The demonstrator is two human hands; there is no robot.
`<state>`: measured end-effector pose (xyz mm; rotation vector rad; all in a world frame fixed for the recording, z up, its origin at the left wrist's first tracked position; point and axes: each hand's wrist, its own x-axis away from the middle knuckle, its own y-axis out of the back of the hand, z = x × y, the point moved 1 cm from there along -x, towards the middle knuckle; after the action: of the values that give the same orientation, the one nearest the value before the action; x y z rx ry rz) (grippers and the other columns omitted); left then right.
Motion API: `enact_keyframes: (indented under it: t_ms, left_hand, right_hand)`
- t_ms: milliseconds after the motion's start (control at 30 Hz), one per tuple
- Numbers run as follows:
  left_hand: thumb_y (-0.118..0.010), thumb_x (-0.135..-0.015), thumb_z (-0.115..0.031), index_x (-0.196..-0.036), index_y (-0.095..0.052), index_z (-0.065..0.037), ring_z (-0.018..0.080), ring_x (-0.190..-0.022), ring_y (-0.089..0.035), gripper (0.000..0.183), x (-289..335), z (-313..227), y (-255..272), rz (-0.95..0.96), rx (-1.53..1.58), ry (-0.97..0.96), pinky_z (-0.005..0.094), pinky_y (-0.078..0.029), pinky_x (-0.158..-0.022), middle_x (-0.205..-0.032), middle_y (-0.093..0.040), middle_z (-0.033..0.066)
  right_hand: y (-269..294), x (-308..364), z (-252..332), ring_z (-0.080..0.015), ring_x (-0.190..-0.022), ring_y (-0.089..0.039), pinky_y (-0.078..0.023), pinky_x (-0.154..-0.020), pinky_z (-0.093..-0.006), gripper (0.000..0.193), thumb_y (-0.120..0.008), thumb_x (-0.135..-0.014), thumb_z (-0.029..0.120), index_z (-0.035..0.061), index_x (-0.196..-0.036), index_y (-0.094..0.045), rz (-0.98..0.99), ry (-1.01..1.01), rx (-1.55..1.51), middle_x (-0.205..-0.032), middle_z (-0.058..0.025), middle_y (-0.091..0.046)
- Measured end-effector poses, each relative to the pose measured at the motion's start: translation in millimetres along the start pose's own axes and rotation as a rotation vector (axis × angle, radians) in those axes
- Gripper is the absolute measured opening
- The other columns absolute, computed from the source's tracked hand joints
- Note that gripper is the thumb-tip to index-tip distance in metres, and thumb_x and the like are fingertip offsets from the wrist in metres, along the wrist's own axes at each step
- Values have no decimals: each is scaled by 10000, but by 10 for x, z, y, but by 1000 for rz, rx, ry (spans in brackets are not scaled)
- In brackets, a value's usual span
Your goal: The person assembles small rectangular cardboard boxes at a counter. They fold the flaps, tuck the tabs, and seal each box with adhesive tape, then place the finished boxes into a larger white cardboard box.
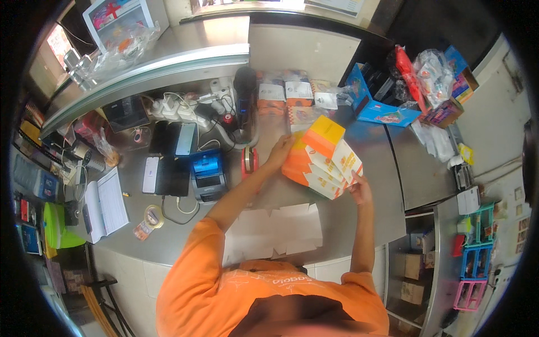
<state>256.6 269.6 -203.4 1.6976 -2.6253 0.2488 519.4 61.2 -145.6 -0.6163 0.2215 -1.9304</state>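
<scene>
Flat orange, yellow and white printed food cartons lie fanned and overlapping on the steel counter in front of me. My left hand is closed on their upper left edge, thumb side partly hidden. At the lower right corner of the white cartons, my right hand has its fingers pinched on the edge. A yellow and orange carton sits on top at the back of the bunch. Nearer my body, an unfolded carton blank lies plain pale side up, with notched edges.
Left of the cartons stand a red tape dispenser, a blue and grey label printer and phones. Further left are tape and an open notebook. Packets and a blue box line the back.
</scene>
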Motion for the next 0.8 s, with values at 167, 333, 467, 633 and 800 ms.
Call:
enact_keyframes:
  t_ms: [167,333,467,633,800]
  left_hand:
    - [-690,-923,-296,-1352,-492,-76,170,-1117,-593,522,-32,-27,-111,117,-136,-97,296,-468,-956,-1251,-612,93]
    - [-732,-875,-353,-1374,-471,-66,195,-1153,-592,631,145,74,-123,147,-166,45,303,-460,-980,-1284,-601,111]
    - [-737,-845,-455,-1379,-460,-59,224,-1170,-593,720,352,-48,-94,159,17,255,322,-451,-996,-1307,-591,142]
    - [-761,-825,-462,-1383,-421,-20,217,-1180,-585,789,534,-146,37,168,22,440,317,-446,-1007,-1288,-590,146]
    - [-779,-754,-568,-1375,-401,-20,261,-1197,-578,910,539,265,35,152,-92,495,329,-457,-1002,-1258,-602,160]
  right_hand:
    - [143,7,-174,-158,-902,-702,-603,-717,-286,304,-677,-904,119,13,-1172,-579,-138,-83,62,-1079,-80,-691]
    - [307,214,-415,-180,-982,-686,-582,-854,-343,318,-670,-912,125,10,-1193,-575,-132,-156,52,-1124,-93,-674]
    - [329,381,-456,-157,-969,-680,-570,-816,-313,344,-691,-909,179,30,-1199,-580,-121,-125,51,-1133,-75,-669]
    - [297,391,-443,-105,-899,-659,-500,-801,-269,367,-706,-904,251,53,-1192,-592,-138,-174,198,-1111,-37,-673]
    - [219,366,-482,-50,-781,-623,-476,-755,-247,297,-716,-894,288,119,-1117,-615,-161,-162,255,-954,29,-682]
